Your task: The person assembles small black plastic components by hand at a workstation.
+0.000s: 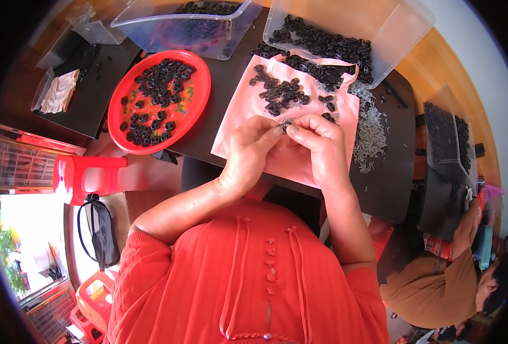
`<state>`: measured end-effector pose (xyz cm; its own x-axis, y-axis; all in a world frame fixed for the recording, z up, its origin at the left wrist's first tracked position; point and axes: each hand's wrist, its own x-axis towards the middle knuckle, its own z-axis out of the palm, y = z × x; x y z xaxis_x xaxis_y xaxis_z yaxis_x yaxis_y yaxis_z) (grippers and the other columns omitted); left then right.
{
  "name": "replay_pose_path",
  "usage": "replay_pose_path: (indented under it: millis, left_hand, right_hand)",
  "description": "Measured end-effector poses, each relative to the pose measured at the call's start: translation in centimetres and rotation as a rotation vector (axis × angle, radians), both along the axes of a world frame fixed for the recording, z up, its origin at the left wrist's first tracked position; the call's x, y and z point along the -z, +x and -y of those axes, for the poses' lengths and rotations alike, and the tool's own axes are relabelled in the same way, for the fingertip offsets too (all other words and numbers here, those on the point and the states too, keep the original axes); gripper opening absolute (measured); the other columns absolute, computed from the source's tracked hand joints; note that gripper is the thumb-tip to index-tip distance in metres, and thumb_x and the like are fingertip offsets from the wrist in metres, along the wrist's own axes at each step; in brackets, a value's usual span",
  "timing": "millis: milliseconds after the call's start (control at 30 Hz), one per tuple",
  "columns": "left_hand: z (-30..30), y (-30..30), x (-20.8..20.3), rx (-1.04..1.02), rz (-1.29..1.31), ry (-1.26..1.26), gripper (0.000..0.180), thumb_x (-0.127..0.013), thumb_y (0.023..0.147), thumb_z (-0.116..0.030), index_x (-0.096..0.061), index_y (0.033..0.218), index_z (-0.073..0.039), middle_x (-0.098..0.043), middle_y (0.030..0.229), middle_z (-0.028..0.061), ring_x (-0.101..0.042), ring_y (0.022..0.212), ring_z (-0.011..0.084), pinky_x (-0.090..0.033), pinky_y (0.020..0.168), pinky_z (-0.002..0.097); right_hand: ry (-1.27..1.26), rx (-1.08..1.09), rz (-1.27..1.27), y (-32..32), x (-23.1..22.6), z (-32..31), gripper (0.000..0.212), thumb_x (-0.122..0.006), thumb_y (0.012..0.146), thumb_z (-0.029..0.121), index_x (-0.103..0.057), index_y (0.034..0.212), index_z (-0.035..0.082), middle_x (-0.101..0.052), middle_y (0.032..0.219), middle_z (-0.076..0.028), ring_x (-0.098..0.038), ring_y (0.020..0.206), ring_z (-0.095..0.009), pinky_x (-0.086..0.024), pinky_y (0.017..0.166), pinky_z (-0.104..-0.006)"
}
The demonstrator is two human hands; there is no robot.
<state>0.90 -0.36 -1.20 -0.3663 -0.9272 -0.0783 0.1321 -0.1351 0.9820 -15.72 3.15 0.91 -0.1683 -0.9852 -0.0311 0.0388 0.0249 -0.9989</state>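
My left hand (247,150) and my right hand (324,150) meet over a pink plastic sheet (291,163). Their thumbs and fingertips pinch a small black plastic part (284,125) between them, mostly covered by the fingers. A bit of something pale shows at its top edge, too small to name. Just beyond the fingers lies a loose heap of black plastic parts (282,94) on the sheet. A few more black parts (327,104) sit by my right fingertips. Right of the sheet spreads a pile of small pale grey pieces (370,135).
On the left, a round red tray (199,109) carries black two-holed parts. Clear bins (400,34) of black parts stand at the back. A red stool (90,175) is at the left, and another person in brown (437,286) sits at the lower right near a bin (446,137).
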Motion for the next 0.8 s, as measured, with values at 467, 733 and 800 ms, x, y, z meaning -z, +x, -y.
replay_pose_path:
  millis: [467, 733, 800]
  left_hand:
    - [0.3, 1.2, -0.6, 0.259, -0.317, -0.035, 0.033, -0.072, 0.09, 0.008, -0.065, 0.121, 0.0, -0.069, 0.102, 0.0041, -0.066, 0.09, 0.0102, -0.056, 0.077, 0.0237]
    - [1.0, 1.4, -0.3, 0.377, -0.32, 0.004, 0.036, -0.078, 0.083, 0.01, -0.065, 0.115, 0.0, -0.062, 0.099, 0.0015, -0.065, 0.094, 0.0112, -0.058, 0.08, 0.0246]
    - [0.9, 1.2, -0.1, 0.373, -0.339, -0.01, 0.035, -0.078, 0.083, 0.01, -0.065, 0.114, 0.0, -0.06, 0.098, 0.0013, -0.065, 0.095, 0.0114, -0.059, 0.081, 0.0248]
  right_hand:
    - [0.17, -0.185, 0.227, -1.8, -1.2, -0.4, 0.009, -0.073, 0.092, 0.008, -0.071, 0.091, 0.0, -0.067, 0.082, -0.001, -0.055, 0.069, -0.006, -0.044, 0.064, -0.0208]
    - [0.22, -0.256, 0.427, -2.0, -1.4, -1.0, 0.013, -0.072, 0.094, 0.007, -0.071, 0.1, -0.004, -0.068, 0.092, -0.003, -0.057, 0.074, -0.007, -0.046, 0.067, -0.0209]
    - [0.217, -0.311, 0.416, -2.6, -1.0, -1.1, 0.015, -0.07, 0.095, 0.005, -0.069, 0.105, -0.006, -0.068, 0.098, -0.006, -0.062, 0.081, -0.01, -0.051, 0.073, -0.0229]
